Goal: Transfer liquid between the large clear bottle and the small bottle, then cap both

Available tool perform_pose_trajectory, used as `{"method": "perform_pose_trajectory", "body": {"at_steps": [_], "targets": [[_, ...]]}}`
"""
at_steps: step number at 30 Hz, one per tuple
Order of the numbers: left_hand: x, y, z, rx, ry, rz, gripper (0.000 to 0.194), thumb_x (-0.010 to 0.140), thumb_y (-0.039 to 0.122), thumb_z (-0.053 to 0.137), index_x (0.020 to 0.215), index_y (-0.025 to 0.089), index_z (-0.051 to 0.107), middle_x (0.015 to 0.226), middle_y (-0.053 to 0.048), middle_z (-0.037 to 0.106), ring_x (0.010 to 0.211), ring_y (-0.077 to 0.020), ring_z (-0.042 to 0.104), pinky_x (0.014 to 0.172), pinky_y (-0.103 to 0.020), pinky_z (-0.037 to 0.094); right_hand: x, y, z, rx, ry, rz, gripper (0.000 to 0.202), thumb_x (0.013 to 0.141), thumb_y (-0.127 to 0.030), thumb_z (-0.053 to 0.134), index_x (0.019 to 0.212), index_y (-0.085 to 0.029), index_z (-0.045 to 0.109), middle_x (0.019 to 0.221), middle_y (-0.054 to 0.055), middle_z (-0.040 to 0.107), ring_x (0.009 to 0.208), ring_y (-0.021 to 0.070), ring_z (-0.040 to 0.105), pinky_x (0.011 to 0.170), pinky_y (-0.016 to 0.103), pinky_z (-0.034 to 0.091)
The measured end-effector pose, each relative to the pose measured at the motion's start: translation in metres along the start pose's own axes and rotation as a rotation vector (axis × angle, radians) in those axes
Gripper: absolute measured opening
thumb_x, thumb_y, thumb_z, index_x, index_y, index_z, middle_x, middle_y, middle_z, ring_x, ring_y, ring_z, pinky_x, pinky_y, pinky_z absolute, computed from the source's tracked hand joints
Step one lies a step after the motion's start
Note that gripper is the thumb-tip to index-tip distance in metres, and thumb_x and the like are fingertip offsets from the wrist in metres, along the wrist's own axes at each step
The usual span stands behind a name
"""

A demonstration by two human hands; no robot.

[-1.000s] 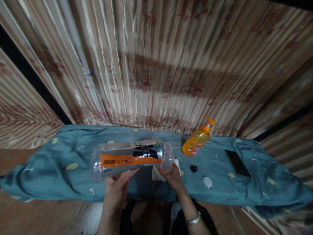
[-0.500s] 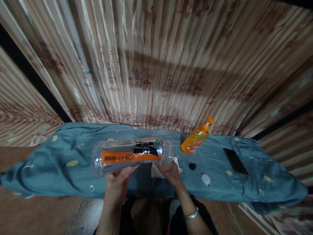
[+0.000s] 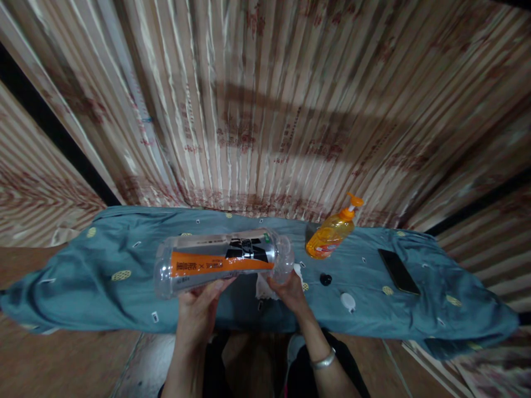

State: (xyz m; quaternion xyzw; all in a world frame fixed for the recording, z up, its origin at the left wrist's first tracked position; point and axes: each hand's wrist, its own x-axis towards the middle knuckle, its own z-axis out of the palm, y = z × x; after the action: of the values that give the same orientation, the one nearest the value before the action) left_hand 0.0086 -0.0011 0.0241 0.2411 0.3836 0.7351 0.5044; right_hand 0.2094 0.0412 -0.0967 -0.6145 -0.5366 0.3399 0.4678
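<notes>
A large clear plastic bottle (image 3: 224, 257) with an orange, silver and black label lies sideways in my two hands, above the cloth-covered table. My left hand (image 3: 199, 304) grips it from below near its left end, thumb along the lower side. Around the narrower right end, my right hand (image 3: 290, 290) is closed, its fingers partly hidden by the bottle. Beneath that hand a crumpled white tissue (image 3: 265, 288) shows on the cloth. To the right lie a small black cap (image 3: 326, 279) and a round white disc (image 3: 348, 302).
An orange pump bottle (image 3: 332, 235) stands at the back, right of the held bottle. Farther right lies a black phone (image 3: 398, 271). The teal patterned cloth (image 3: 136, 249) hangs over the table's front edge. Behind it a pleated curtain (image 3: 257, 110) closes off the back.
Both hands keep the same hold on the bottle, which stays sideways. The whole view has shifted only very slightly.
</notes>
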Motion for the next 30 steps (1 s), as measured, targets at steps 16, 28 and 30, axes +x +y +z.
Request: {"method": "perform_pose_trajectory", "body": {"at_steps": [16, 28, 30], "targets": [[-0.001, 0.001, -0.001, 0.027, -0.018, -0.001, 0.036, 0.045, 0.034, 0.095, 0.073, 0.021, 0.077, 0.074, -0.005, 0.078, 0.074, -0.0274, 0.076, 0.075, -0.043, 0.064, -0.002, -0.005, -0.002, -0.026, -0.011, 0.006, 0.047, 0.070, -0.034, 0.077, 0.113, -0.019, 0.066, 0.097, 0.008, 0.077, 0.090, 0.0334, 0.074, 0.084, 0.047, 0.058], [-0.001, 0.003, 0.002, 0.016, -0.002, 0.002, 0.044, 0.044, 0.033, 0.095, 0.082, 0.020, 0.078, 0.077, -0.007, 0.078, 0.075, -0.0292, 0.076, 0.075, -0.044, 0.063, 0.001, 0.005, -0.001, -0.011, -0.010, 0.018, 0.049, 0.067, -0.032, 0.079, 0.113, -0.021, 0.067, 0.097, 0.006, 0.077, 0.090, 0.0325, 0.074, 0.086, 0.047, 0.058], [-0.001, 0.003, 0.002, 0.011, 0.006, 0.009, 0.044, 0.043, 0.032, 0.095, 0.082, 0.020, 0.078, 0.077, -0.006, 0.078, 0.074, -0.0291, 0.076, 0.073, -0.043, 0.064, 0.000, 0.003, -0.002, -0.020, -0.019, 0.013, 0.048, 0.068, -0.033, 0.078, 0.112, -0.020, 0.067, 0.098, 0.006, 0.077, 0.091, 0.0324, 0.074, 0.086, 0.047, 0.058]]}}
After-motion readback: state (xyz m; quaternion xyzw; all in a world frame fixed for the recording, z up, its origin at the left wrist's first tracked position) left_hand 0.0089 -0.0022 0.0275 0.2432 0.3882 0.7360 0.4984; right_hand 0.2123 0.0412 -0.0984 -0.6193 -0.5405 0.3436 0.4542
